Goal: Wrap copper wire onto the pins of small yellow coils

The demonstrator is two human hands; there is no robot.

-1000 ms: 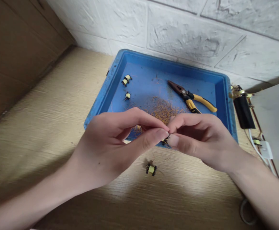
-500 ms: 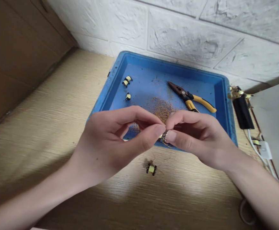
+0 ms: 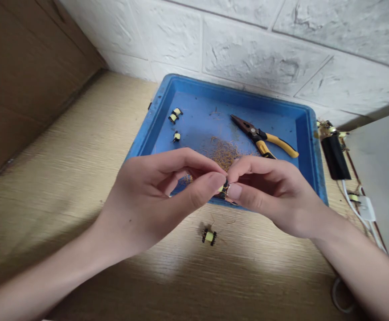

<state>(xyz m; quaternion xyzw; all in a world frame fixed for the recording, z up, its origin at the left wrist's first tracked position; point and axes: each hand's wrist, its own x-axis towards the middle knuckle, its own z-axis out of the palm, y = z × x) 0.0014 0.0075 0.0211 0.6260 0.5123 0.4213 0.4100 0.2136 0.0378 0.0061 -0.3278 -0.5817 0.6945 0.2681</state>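
Between my two hands is a small transformer with yellow tape, a black base and metal pins, largely hidden by the fingers. My left hand pinches its taped body between thumb and forefinger. At the pin end, the thumb and forefinger of my right hand close on it; thin copper-coloured wire ends show below, and whether they grip a wire cannot be made out. Another transformer with loose wires lies on the wooden table, below the hands.
Behind the hands, a blue tray holds yellow-handled pliers, a heap of wire clippings and several transformers. To its right are a black cylinder with a white cable and more parts. A white brick-patterned wall stands behind.
The whole view has shifted slightly. Both hands keep their pinch on the transformer, and a little more of its dark base shows between the fingertips.
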